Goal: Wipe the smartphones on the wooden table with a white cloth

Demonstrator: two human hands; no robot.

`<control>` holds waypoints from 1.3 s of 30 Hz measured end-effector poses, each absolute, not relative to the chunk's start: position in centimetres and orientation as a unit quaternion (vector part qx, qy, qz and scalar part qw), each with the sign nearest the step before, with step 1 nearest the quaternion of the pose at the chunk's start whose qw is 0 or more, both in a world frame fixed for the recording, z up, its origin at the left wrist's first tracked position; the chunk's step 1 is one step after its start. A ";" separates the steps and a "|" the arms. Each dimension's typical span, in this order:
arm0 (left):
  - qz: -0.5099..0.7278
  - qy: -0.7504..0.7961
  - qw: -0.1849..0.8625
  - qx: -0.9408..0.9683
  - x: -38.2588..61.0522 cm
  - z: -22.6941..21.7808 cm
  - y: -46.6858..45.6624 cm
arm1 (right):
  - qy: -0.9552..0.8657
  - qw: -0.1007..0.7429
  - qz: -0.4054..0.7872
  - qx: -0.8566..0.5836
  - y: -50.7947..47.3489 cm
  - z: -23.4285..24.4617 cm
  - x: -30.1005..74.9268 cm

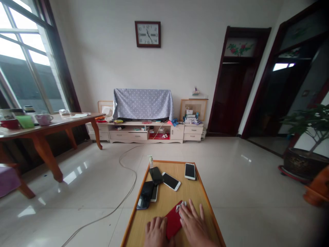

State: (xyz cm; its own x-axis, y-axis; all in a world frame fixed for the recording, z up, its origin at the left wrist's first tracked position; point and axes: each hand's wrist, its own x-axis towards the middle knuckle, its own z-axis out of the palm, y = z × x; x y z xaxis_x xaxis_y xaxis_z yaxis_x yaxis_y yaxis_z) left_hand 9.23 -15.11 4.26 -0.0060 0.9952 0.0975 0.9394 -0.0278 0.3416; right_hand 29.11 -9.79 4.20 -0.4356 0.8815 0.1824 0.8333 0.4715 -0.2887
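A flat red phone [173,223] lies aslant near the close end of the small wooden table [190,195]. My left hand [156,231] grips its lower left edge with curled fingers. A crumpled white tissue [181,205] is on the phone's upper end, under the fingertips of my right hand [192,221]. Those fingertips press the tissue down, while the outer fingers are spread. Farther up the table lie a white phone [171,181], another white phone [190,171] at the right, a black phone [156,175] and a dark blue phone [145,195] partly covering a white one [154,193].
A small pump bottle [151,161] stands at the table's far left corner. A cable [128,192] runs across the tiled floor. Left is a dining table [61,125] with cups; a TV cabinet [144,136] stands ahead, a potted plant [305,161] at right.
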 end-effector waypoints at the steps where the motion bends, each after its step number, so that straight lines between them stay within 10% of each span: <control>1: 0.171 0.685 0.092 0.702 9.3 4.7 -15.3 | -0.837 0.148 0.079 -0.521 -9.9 4.8 29.3; 33: 0.214 0.649 0.026 0.729 11.2 2.2 -12.9 | -0.885 0.105 0.204 -0.404 -8.3 5.2 28.4; 39: 0.214 0.648 0.004 0.731 11.5 1.9 -12.7 | -0.803 0.096 0.168 -0.563 -3.9 5.1 30.3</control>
State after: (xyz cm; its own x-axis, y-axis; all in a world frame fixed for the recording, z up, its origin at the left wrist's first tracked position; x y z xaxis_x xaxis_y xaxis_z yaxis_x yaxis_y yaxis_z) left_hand 11.48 -12.68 1.90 0.0696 0.9492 0.3069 0.9454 -0.1609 0.2835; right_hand 30.28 -3.93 5.13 -0.3472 0.9372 -0.0349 0.8722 0.3090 -0.3791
